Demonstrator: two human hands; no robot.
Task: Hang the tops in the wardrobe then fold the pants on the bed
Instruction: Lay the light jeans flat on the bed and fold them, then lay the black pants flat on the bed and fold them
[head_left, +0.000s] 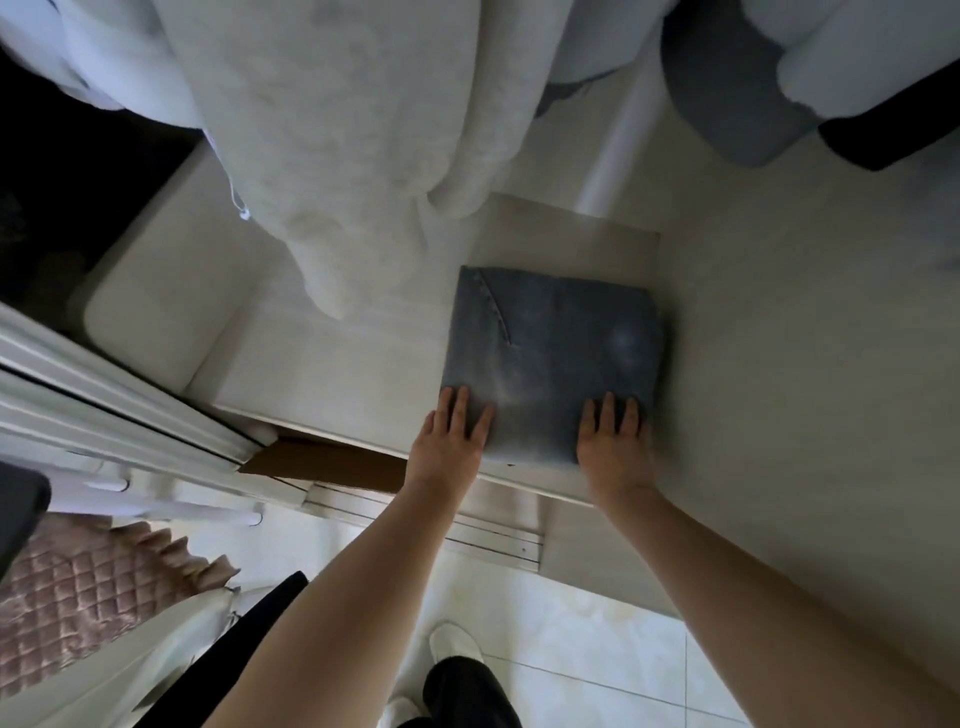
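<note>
A pair of blue jeans (556, 343), folded into a neat square, lies on the pale wardrobe floor (332, 379) against its right wall. My left hand (452, 441) rests flat on the square's near left corner with fingers straight. At the near right corner my right hand (610, 441) lies flat the same way. Above them hangs a fluffy white top (322, 145). More hanging garments, grey-blue (727, 93) and pale, show at the upper right.
A white storage box (156, 291) stands in the wardrobe at the left. The sliding door and its track (130, 410) run along the front. A pink quilted bedspread (78, 597) lies at the lower left. Pale floor tiles (597, 675) and my feet are below.
</note>
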